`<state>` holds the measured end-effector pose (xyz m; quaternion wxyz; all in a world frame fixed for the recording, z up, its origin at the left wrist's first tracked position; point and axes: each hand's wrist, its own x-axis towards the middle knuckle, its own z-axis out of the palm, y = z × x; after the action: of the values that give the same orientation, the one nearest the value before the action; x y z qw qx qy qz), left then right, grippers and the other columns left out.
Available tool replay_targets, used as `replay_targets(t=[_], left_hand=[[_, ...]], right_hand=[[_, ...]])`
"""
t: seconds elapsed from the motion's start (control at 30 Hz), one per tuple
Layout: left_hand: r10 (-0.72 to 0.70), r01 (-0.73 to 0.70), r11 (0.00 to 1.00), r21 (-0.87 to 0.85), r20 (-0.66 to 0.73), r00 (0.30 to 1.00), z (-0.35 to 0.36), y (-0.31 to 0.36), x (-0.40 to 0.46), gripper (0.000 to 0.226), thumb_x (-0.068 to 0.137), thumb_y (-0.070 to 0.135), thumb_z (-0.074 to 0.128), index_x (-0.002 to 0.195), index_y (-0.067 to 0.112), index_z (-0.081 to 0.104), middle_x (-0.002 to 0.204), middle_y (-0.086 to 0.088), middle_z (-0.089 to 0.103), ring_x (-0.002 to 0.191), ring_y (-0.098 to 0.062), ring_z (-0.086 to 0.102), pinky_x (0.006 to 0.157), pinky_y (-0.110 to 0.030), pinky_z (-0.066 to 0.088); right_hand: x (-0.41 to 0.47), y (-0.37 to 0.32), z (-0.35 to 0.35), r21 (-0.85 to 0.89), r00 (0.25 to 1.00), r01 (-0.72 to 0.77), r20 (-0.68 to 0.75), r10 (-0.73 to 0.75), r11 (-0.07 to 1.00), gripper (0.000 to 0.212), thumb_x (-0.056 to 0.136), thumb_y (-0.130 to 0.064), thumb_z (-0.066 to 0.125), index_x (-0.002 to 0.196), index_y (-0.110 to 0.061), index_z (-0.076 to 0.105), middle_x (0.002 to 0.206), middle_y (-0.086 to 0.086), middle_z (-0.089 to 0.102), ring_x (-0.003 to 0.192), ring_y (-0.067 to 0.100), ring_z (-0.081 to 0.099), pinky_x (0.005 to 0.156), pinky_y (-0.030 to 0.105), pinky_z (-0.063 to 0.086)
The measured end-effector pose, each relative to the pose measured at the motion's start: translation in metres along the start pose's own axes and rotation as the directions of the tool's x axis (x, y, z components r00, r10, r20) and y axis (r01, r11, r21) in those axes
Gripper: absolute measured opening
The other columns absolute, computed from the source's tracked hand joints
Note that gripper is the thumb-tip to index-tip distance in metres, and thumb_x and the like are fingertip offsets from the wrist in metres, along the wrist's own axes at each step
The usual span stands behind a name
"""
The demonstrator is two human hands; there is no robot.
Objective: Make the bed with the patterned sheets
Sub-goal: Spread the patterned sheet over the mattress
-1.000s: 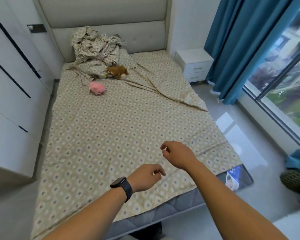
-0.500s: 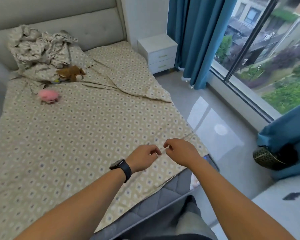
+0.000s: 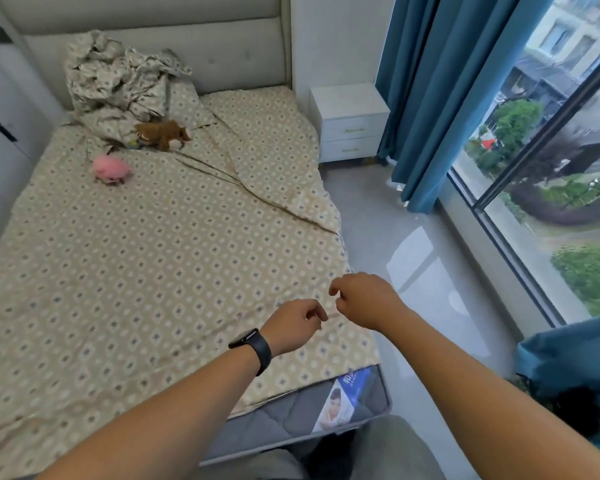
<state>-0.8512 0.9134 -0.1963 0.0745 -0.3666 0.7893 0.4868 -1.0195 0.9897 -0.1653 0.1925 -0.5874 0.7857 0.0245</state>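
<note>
Patterned sheet (image 3: 146,271) lies spread over the mattress (image 3: 291,424), lower right corner untucked; left hand (image 3: 293,327) and right hand (image 3: 364,299) hover loosely curled above it, grasping nothing, and should pinch the edge and draw it taut over the exposed corner.

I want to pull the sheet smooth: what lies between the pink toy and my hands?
Only bare patterned sheet between pink toy and both hands, in the head view.
</note>
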Motion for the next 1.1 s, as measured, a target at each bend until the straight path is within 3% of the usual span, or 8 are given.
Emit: replay_targets(t=[0.1, 0.23, 0.3, 0.47, 0.7, 0.8, 0.9, 1.1], left_hand=[[-0.023, 0.025, 0.999, 0.045, -0.043, 0.999, 0.009, 0.008, 0.020, 0.022, 0.098, 0.016, 0.050, 0.105, 0.021, 0.070, 0.103, 0.000, 0.069, 0.091, -0.020, 0.065, 0.085, -0.040, 0.054], [-0.114, 0.108, 0.993, -0.057, -0.128, 0.985, 0.033, 0.035, 0.063, 0.021, 0.098, 0.015, 0.050, 0.104, 0.022, 0.070, 0.104, -0.002, 0.070, 0.087, -0.022, 0.066, 0.076, -0.035, 0.053], [-0.179, 0.165, 0.983, -0.086, -0.188, 0.966, 0.048, 0.046, 0.085, 0.022, 0.099, 0.015, 0.050, 0.107, 0.021, 0.070, 0.107, 0.000, 0.069, 0.093, -0.020, 0.065, 0.084, -0.036, 0.054], [-0.421, 0.305, 0.888, -0.344, -0.340, 0.841, 0.096, 0.090, 0.105, 0.025, 0.099, 0.014, 0.046, 0.095, 0.023, 0.069, 0.097, -0.002, 0.070, 0.089, -0.028, 0.067, 0.082, -0.045, 0.056], [-0.610, 0.356, 0.763, -0.539, -0.420, 0.672, 0.174, 0.123, 0.089, 0.021, 0.099, 0.017, 0.048, 0.095, 0.022, 0.069, 0.089, -0.001, 0.069, 0.070, -0.024, 0.061, 0.065, -0.036, 0.050], [-0.688, 0.368, 0.700, -0.612, -0.442, 0.575, 0.209, 0.098, 0.085, 0.021, 0.099, 0.018, 0.048, 0.096, 0.022, 0.068, 0.079, 0.003, 0.065, 0.064, -0.020, 0.058, 0.057, -0.031, 0.046], [-0.758, 0.390, 0.624, -0.677, -0.404, 0.513, 0.246, 0.064, 0.096, 0.022, 0.100, 0.016, 0.047, 0.100, 0.013, 0.069, 0.086, -0.003, 0.068, 0.077, -0.025, 0.061, 0.069, -0.037, 0.049], [-0.849, 0.362, 0.481, -0.799, -0.319, 0.422, 0.350, 0.034, 0.137, 0.017, 0.101, 0.018, 0.047, 0.105, 0.015, 0.064, 0.095, -0.004, 0.066, 0.084, -0.026, 0.062, 0.068, -0.034, 0.049]], right_hand=[[0.008, 0.019, 0.002, 0.027, 0.998, 0.069, 0.013, -0.069, 0.997, 0.031, 0.097, -0.028, 0.048, 0.125, -0.030, 0.063, 0.120, -0.004, 0.066, 0.107, 0.020, 0.060, 0.084, 0.034, 0.047], [0.035, 0.070, 0.009, 0.002, 0.976, 0.207, 0.067, -0.207, 0.978, 0.033, 0.097, -0.027, 0.048, 0.125, -0.029, 0.064, 0.116, -0.004, 0.068, 0.105, 0.019, 0.060, 0.082, 0.034, 0.048], [0.055, 0.102, 0.013, -0.012, 0.954, 0.286, 0.102, -0.283, 0.958, 0.032, 0.097, -0.027, 0.048, 0.126, -0.029, 0.063, 0.115, -0.005, 0.068, 0.106, 0.019, 0.061, 0.083, 0.034, 0.048], [0.069, 0.168, -0.011, -0.089, 0.870, 0.474, 0.198, -0.451, 0.876, 0.032, 0.098, -0.029, 0.048, 0.128, -0.027, 0.062, 0.119, -0.002, 0.067, 0.108, 0.021, 0.061, 0.089, 0.035, 0.048], [0.066, 0.202, -0.011, -0.151, 0.772, 0.622, 0.284, -0.569, 0.768, 0.031, 0.099, -0.030, 0.049, 0.126, -0.027, 0.062, 0.123, -0.001, 0.065, 0.111, 0.023, 0.059, 0.088, 0.035, 0.045], [0.061, 0.200, 0.021, -0.185, 0.696, 0.708, 0.342, -0.631, 0.681, 0.030, 0.100, -0.029, 0.049, 0.126, -0.026, 0.062, 0.122, 0.001, 0.066, 0.110, 0.025, 0.060, 0.086, 0.035, 0.044], [0.066, 0.212, 0.066, -0.254, 0.638, 0.762, 0.455, -0.621, 0.596, 0.031, 0.100, -0.029, 0.049, 0.128, -0.025, 0.062, 0.124, 0.003, 0.064, 0.111, 0.027, 0.058, 0.085, 0.035, 0.042], [0.076, 0.244, 0.149, -0.268, 0.514, 0.849, 0.613, -0.599, 0.455, 0.033, 0.097, -0.025, 0.050, 0.127, -0.025, 0.063, 0.126, 0.003, 0.061, 0.119, 0.028, 0.053, 0.103, 0.041, 0.038]])
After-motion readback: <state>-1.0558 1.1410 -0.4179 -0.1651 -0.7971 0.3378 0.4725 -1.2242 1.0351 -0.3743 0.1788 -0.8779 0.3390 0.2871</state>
